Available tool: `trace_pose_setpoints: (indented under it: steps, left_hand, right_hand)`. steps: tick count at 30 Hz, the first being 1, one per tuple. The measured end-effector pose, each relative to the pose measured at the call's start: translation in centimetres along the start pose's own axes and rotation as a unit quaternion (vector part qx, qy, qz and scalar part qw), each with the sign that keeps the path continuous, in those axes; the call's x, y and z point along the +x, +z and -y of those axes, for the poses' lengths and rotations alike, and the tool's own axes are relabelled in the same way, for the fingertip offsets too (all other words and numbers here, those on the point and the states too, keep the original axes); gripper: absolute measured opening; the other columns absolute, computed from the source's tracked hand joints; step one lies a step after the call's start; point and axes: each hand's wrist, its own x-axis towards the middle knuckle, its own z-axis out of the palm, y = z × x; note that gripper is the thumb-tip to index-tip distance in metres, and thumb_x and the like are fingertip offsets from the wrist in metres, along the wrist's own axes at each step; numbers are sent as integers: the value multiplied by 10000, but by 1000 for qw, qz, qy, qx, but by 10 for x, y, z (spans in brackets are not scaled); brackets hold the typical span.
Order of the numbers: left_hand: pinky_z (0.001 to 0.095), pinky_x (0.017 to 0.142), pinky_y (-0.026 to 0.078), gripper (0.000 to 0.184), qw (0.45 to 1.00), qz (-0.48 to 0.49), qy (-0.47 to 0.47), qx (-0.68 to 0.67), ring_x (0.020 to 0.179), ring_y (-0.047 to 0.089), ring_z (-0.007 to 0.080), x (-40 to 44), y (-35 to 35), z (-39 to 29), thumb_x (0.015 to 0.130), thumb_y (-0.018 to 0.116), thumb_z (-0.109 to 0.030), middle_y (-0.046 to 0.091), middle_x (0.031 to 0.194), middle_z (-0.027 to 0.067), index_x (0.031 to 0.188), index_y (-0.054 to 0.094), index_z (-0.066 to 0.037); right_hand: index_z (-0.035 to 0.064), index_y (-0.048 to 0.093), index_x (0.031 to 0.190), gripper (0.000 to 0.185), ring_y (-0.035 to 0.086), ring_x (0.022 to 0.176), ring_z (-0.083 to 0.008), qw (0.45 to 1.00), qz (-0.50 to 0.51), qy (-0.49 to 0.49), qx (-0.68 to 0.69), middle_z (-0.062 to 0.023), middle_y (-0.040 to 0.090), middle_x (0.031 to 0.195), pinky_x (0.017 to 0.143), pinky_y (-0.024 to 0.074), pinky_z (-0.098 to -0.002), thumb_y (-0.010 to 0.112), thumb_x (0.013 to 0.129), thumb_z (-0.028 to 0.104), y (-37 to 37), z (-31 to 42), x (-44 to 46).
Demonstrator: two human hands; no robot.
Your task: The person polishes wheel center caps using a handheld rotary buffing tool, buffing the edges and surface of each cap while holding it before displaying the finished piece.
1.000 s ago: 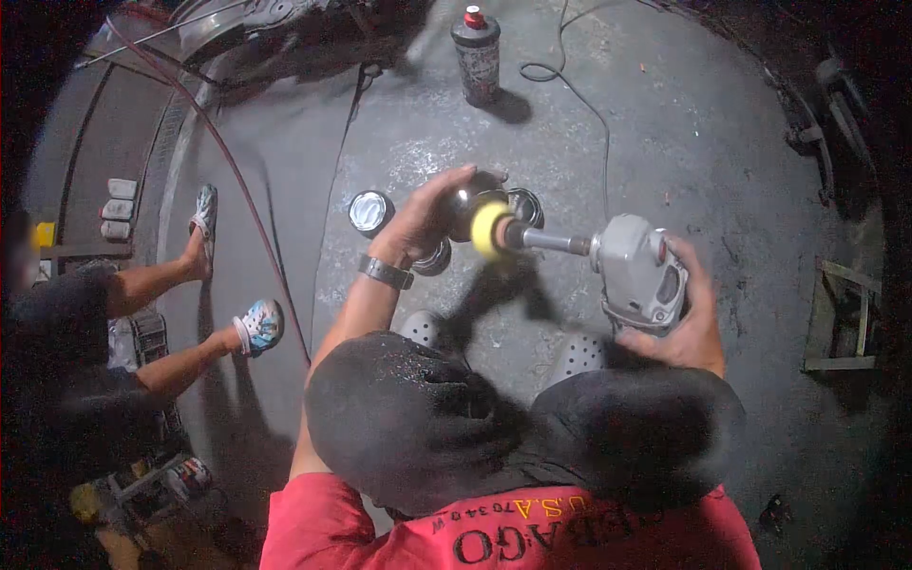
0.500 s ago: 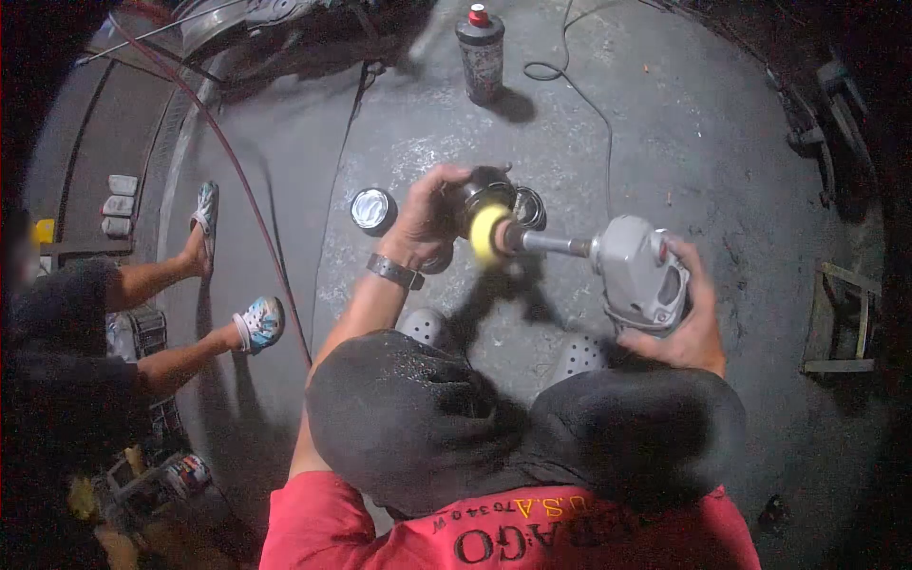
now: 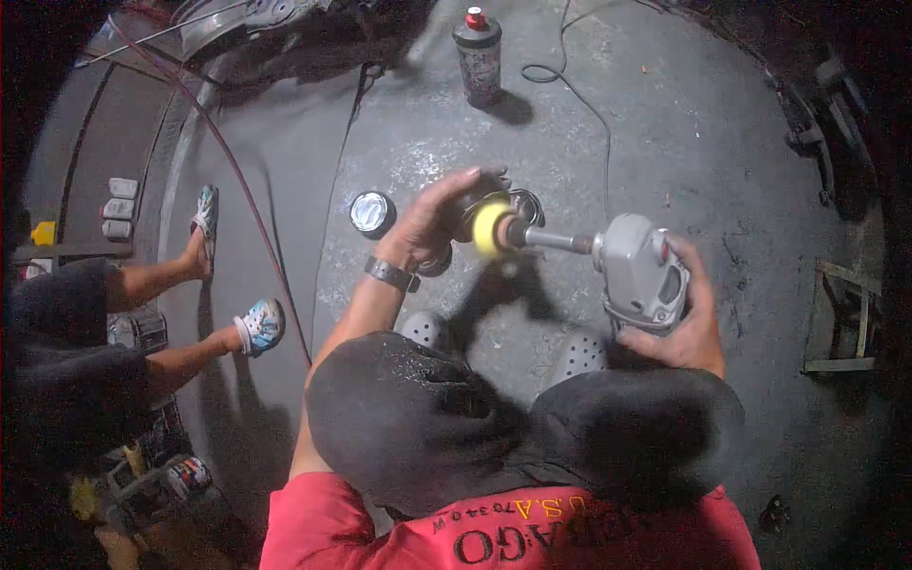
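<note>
Over mottled concrete (image 3: 408, 147), right hand (image 3: 700, 321) gripping gray tool (image 3: 633, 261) with round yellow pad (image 3: 490, 228), left hand (image 3: 427, 218) clasping dark curved piece (image 3: 465, 204)

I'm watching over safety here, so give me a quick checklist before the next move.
1. Right hand gripping the grey power tool: ok.
2. Left hand on the dark part: ok.
3. Left fingers clear of the yellow pad: cannot tell, partly hidden.
4. Hands covered: not ok, both bare.
5. Red-capped bottle upright: ok.
6. Cord away from the perforated shoes: ok.
</note>
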Motion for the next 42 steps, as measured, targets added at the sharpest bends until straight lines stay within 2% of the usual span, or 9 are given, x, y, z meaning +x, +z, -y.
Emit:
trace_pose_setpoints:
  steps: [2, 8, 13, 16, 23, 27, 33, 37, 42]
  left_hand:
    - [382, 1045, 517, 466, 1000, 16, 9, 2, 1152, 662, 245, 2, -4, 3, 1015, 555, -329, 667, 1303, 148, 1338, 609, 3]
    - [378, 1042, 517, 472, 1000, 23, 19, 6, 1154, 665, 255, 1, -8, 0, 994, 565, -312, 669, 1299, 155, 1334, 607, 11]
    - [394, 876, 596, 352, 994, -73, -10, -78, 902, 730, 259, -6, -2, -5, 878, 666, -295, 744, 1031, 131, 1098, 693, -22]
    - [398, 856, 603, 353, 994, -66, -31, -80, 886, 733, 260, -9, -5, -7, 869, 670, -293, 745, 1009, 138, 1085, 693, -15]
    - [376, 929, 551, 435, 999, -36, 3, -24, 1017, 696, 224, -7, 4, -2, 916, 687, -394, 715, 1124, 106, 1177, 672, -46]
    - [358, 999, 523, 452, 1000, -10, 1, -24, 1100, 675, 226, -7, 3, -8, 936, 675, -379, 704, 1187, 119, 1222, 665, -30]
    - [418, 1026, 547, 469, 997, 23, 5, -74, 1120, 685, 285, 2, -9, 3, 964, 615, -301, 682, 1261, 176, 1306, 612, 18]
    - [424, 1073, 501, 472, 997, 22, 28, -72, 1195, 642, 279, -5, -1, -2, 926, 653, -274, 658, 1305, 156, 1302, 621, 9]
    - [405, 1072, 498, 460, 995, 25, 20, -98, 1175, 647, 258, -4, 1, -5, 922, 684, -278, 680, 1257, 136, 1275, 634, 13]
  right_hand:
    - [51, 436, 1448, 1053, 566, 1271, -256, 994, 25, -40, -98, -155, 574, 1350, 1108, 424, -392, 958, 535, 107, -4, -3, -1]
    - [54, 441, 1455, 1062, 550, 1289, -264, 999, -12, -11, -41, -153, 573, 1362, 1117, 407, -387, 960, 530, 109, -2, 0, 1]
    - [43, 433, 1453, 1092, 547, 1289, -259, 995, 25, -28, -88, -150, 578, 1357, 1118, 402, -379, 973, 510, 149, -3, -3, 0]
    - [46, 437, 1452, 1091, 546, 1290, -257, 1000, -8, -18, -16, -145, 573, 1359, 1118, 401, -379, 974, 508, 156, -3, -11, 2]
    - [49, 397, 1477, 1111, 548, 1276, -248, 995, 57, -27, -76, -135, 562, 1341, 1109, 412, -381, 973, 532, 156, -8, -5, 2]
    - [52, 409, 1469, 1078, 553, 1269, -261, 997, -2, -2, 74, -147, 577, 1318, 1093, 425, -393, 967, 554, 166, -5, -11, 2]
    - [48, 399, 1476, 1107, 554, 1275, -269, 987, 33, -27, -158, -160, 573, 1340, 1098, 422, -392, 963, 529, 146, -8, 5, -3]
    - [36, 418, 1456, 1104, 557, 1276, -270, 1000, -26, 3, 13, -154, 578, 1346, 1104, 416, -397, 965, 504, 149, -3, -4, 0]
    - [25, 404, 1453, 1124, 552, 1273, -261, 999, 33, 2, -39, -154, 570, 1340, 1100, 416, -396, 975, 500, 196, -10, -4, 1]
